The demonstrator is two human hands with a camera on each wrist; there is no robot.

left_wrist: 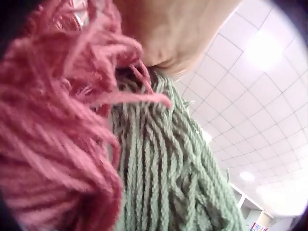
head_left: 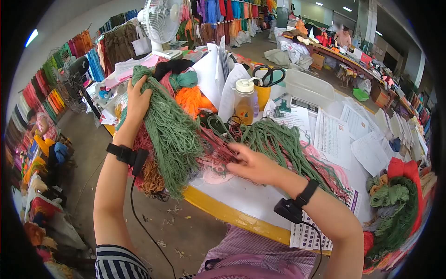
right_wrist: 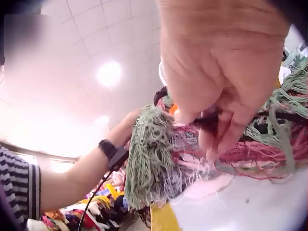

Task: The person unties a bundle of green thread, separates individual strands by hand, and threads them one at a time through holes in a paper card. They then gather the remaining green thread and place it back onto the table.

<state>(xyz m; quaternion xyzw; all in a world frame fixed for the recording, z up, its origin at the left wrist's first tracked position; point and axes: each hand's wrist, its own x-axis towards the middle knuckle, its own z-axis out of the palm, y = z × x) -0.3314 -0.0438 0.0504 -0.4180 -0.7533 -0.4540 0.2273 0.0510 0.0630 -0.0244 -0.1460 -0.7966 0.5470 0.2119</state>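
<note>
My left hand (head_left: 138,100) grips the top of a thick green yarn hank (head_left: 172,135), whose loose strands hang over the table's front edge. In the left wrist view, pink-red yarn (left_wrist: 53,159) lies close in front of the green strands (left_wrist: 154,163). My right hand (head_left: 253,165) is over the middle of the table, its thumb and fingers pinching dark red yarn (head_left: 218,142). The right wrist view shows its fingers curled, with dark strands between them. Beside this hand, a second green bundle (head_left: 274,137) stretches rightward over pink yarn (head_left: 325,162).
Behind the yarn stand a white-lidded bottle (head_left: 244,100), a yellow cup (head_left: 263,97) with black-handled scissors (head_left: 269,74), and a clear plastic tub (head_left: 309,86). Papers (head_left: 332,139) cover the right side. More hanks (head_left: 395,200) lie at the far right, and a white fan (head_left: 160,21) stands behind.
</note>
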